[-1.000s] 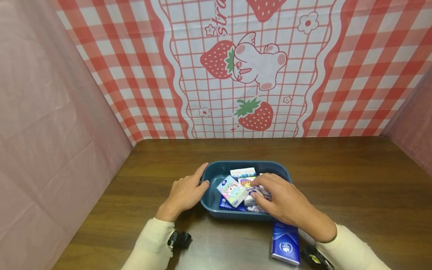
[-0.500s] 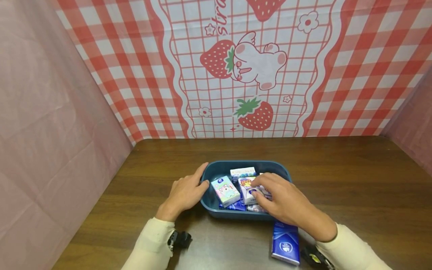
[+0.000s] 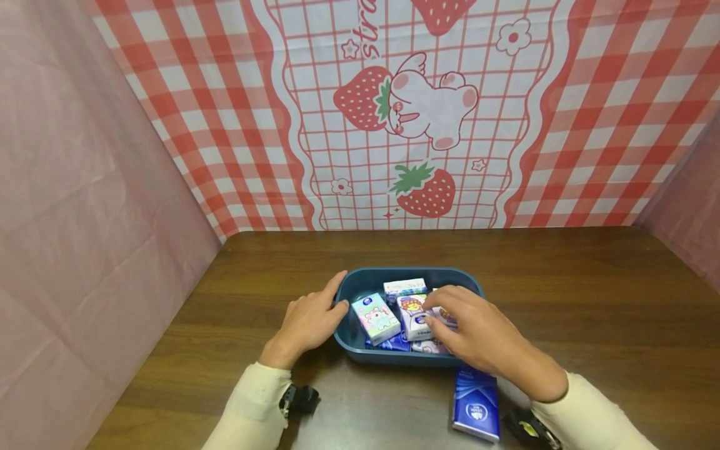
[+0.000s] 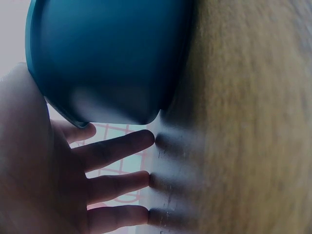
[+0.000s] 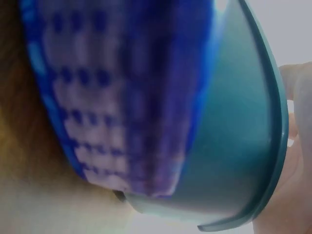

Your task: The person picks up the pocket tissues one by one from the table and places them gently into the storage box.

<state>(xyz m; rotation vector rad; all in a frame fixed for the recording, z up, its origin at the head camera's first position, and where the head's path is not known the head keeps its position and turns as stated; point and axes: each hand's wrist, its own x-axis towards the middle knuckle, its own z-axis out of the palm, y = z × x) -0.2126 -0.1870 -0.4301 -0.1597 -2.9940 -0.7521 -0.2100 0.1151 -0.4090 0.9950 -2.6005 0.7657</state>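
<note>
A dark teal plastic bin [image 3: 405, 357] holds several pocket tissue packs. My left hand [image 3: 306, 325] is at its left end, thumb over the rim; in the left wrist view its fingers [image 4: 119, 186] are extended beside the bin, tips at the tabletop. My right hand [image 3: 484, 331] reaches over the bin's right side. Its thumb and index finger stand apart at the right edge of a white cartoon-print tissue pack [image 3: 412, 317]; the other fingers are hidden. A pastel bear-print pack [image 3: 375, 317] lies to the left, over a blue pack [image 3: 396, 342].
A large blue tissue pack [image 3: 475, 406] lies on the brown wooden table [image 3: 590, 300], in front of the bin near my right wrist. A white pack [image 3: 405, 287] is at the bin's back wall. A strawberry-print cloth [image 3: 422, 187] hangs behind the table.
The bear-print pack has slid left and settled away from the cartoon-print pack. My right hand has shifted slightly right, while the cartoon-print pack stays put lately. The left hand has not moved.
</note>
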